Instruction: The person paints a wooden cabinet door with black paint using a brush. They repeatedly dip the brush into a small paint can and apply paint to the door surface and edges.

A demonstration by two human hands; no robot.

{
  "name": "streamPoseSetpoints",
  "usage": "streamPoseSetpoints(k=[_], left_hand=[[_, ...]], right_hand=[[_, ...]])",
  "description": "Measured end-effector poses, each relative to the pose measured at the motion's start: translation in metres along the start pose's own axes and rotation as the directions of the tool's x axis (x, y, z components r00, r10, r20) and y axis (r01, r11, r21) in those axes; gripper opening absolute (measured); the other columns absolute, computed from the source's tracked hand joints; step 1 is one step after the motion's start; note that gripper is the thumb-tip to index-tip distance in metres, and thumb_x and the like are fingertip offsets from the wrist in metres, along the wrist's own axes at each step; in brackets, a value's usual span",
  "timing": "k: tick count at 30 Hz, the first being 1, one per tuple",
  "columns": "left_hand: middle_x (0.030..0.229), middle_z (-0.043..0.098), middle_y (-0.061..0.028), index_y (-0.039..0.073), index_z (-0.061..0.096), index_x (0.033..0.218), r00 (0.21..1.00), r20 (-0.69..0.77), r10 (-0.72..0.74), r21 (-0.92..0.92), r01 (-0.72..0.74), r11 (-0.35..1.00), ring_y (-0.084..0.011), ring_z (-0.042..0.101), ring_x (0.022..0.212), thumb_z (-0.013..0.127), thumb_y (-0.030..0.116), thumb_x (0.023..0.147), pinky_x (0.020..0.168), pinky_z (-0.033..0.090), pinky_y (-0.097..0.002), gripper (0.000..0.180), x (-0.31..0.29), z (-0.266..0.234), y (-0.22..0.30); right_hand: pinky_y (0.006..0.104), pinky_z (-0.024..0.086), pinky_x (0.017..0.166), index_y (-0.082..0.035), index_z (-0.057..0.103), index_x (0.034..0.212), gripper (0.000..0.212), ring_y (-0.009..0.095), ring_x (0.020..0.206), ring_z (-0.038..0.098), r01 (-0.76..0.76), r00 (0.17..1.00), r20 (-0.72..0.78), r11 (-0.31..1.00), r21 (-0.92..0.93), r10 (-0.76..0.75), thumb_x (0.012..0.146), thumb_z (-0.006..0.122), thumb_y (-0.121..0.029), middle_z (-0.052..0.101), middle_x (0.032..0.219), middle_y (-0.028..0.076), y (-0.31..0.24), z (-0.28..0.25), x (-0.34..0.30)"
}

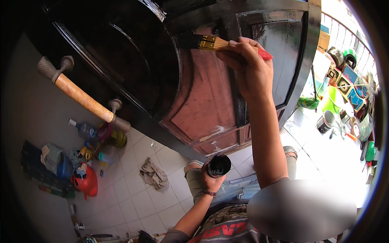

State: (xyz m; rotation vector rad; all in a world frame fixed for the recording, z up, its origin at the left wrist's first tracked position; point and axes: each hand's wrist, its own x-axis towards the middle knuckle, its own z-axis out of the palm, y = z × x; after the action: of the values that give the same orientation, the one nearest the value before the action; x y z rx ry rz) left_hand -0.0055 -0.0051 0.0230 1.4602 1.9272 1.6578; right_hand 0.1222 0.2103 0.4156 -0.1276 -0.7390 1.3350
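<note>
My right hand [252, 69] is closed around the wooden handle of a paintbrush [221, 44]. The handle ends in a red tip, and a gold-coloured band holds the dark bristles, which rest against the door [279, 52] at the curved edge between black paint and bare reddish-brown wood. The bare panel [208, 97] spreads below the brush, while glossy black covers most of the surface around it. Down by my lap, my left hand [211, 184] grips a small cup [209, 167] with black paint inside.
A long handle [83, 97] juts from the door's left side. A crumpled cloth [153, 173] lies on the tiles. Bottles and a red bag [86, 182] stand at left. At right are a green bucket [332, 100], a paint can [325, 122] and a helmet [349, 56].
</note>
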Motion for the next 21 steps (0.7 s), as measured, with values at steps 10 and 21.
streamPoseSetpoints(k=[10, 21], left_hand=[[0.128, 0.055, -0.0152, 0.001, 0.038, 0.139, 0.997, 0.071, 0.034, 0.087, -0.04, 0.995, -0.0278, 0.058, 0.118, 0.093, 0.016, 0.057, 0.103, 0.046, -0.0427, 0.1, 0.001, -0.004, -0.006], [0.124, 0.057, -0.0152, 0.002, 0.045, 0.135, 0.998, 0.061, -0.033, 0.01, 0.033, 0.999, -0.0306, 0.058, 0.115, 0.092, 0.018, 0.055, 0.101, 0.047, -0.0428, 0.094, 0.005, -0.001, 0.006]], right_hand=[[0.038, 0.064, 0.083, 0.008, 0.055, 0.111, 0.026, 0.03, 0.09, 0.073, 0.003, 1.0, -0.026, 1.0, -0.002, -0.003, 0.091, 0.067, -0.004, 0.067, 0.101, 0.015, -0.003, 0.006, -0.003], [0.0377, 0.064, 0.083, 0.008, 0.056, 0.109, 0.025, 0.031, 0.087, 0.074, 0.071, 0.997, -0.036, 0.997, -0.01, -0.071, 0.09, 0.068, -0.003, 0.068, 0.097, 0.018, -0.005, 0.01, -0.013]])
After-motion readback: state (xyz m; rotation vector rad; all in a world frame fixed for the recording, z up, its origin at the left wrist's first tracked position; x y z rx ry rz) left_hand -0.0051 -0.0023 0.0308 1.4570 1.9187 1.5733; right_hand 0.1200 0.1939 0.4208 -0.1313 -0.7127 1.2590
